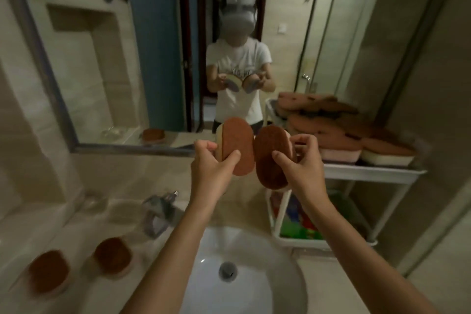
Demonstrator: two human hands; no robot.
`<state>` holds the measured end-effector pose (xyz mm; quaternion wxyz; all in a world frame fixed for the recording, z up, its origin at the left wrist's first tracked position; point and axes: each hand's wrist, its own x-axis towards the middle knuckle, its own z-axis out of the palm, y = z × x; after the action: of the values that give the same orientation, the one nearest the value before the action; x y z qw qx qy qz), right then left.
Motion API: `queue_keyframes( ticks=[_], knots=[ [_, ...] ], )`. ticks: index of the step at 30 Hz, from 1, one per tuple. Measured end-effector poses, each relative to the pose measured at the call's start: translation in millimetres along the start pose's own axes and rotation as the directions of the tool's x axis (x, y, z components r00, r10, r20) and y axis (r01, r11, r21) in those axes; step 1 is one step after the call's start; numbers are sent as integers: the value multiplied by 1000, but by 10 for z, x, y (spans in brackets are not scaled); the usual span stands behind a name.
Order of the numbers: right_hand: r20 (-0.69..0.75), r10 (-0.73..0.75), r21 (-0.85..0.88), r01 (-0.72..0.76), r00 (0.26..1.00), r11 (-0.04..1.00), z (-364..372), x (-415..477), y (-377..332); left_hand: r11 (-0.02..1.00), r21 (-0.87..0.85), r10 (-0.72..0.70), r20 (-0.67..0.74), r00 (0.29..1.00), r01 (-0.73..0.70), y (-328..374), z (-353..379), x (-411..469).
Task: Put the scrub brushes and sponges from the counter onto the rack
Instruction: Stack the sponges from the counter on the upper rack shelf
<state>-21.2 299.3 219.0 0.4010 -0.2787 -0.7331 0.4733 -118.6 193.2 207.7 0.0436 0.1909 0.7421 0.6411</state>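
Observation:
My left hand [212,168] grips an oval sponge [240,145] with a brown scrub face and a cream foam back, held upright above the basin. Beside it my right hand [303,160] grips a second brown-faced sponge [270,158], tilted, with its edge close to the first one. Both are held in the air left of the white rack [369,173], whose top shelf carries a pile of several similar sponges [339,130]. Two more brown-topped sponges lie on the counter at the lower left, one [48,271] nearest the edge and another [112,255] to its right.
A white basin [244,275] lies under my forearms, with a chrome tap [158,214] behind it. The mirror [122,64] covers the wall ahead and reflects a person. The rack's lower shelf holds coloured items [300,224]. A wall stands right of the rack.

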Motion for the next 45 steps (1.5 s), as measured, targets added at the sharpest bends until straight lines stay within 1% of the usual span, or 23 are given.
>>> queue_keyframes(
  ticks=[2, 4, 7, 9, 11, 16, 19, 22, 25, 27, 32, 37, 45],
  knots=[
    [-30, -21, 11, 21, 999, 1000, -342, 262, -66, 999, -33, 25, 26, 999, -24, 252, 327, 55],
    [-38, -8, 28, 9, 999, 1000, -669, 535, -98, 998, -60, 32, 59, 998, -29, 497, 636, 127],
    [17, 30, 76, -32, 999, 997, -1068, 951, -72, 997, -79, 7, 119, 993, 2, 798, 1034, 247],
    [59, 76, 84, -81, 995, 993, -1230, 1204, -18, 997, -73, -26, 148, 989, 37, 900, 1261, 351],
    [70, 132, 87, -138, 989, 987, -1308, 1440, 73, 997, -47, -58, 153, 986, 66, 931, 1454, 472],
    [80, 339, 165, -348, 937, 923, -1310, 1899, 363, 992, 40, -121, 131, 984, 116, 900, 1726, 747],
    [107, 391, 182, -404, 914, 896, -1219, 2047, 491, 988, 77, -140, 117, 983, 132, 864, 1798, 875],
    [109, 406, 188, -420, 907, 888, -1141, 2154, 560, 985, 129, -129, 143, 981, 111, 833, 1873, 965],
    [95, 413, 184, -424, 906, 887, -1104, 2224, 585, 986, 135, -121, 170, 978, 98, 793, 1942, 1037],
    [79, 415, 156, -422, 906, 893, -1082, 2257, 606, 986, 123, -130, 186, 974, 108, 744, 1973, 1075],
    [91, 433, 99, -441, 897, 892, -1045, 2276, 642, 982, 131, -162, 187, 969, 139, 629, 1939, 1107],
    [65, 441, 109, -445, 895, 889, -1034, 2302, 671, 978, 129, -187, 215, 958, 162, 603, 1965, 1145],
    [85, 453, 128, -461, 887, 878, -1039, 2310, 712, 974, 95, -222, 247, 943, 204, 590, 1967, 1131]
  ],
)
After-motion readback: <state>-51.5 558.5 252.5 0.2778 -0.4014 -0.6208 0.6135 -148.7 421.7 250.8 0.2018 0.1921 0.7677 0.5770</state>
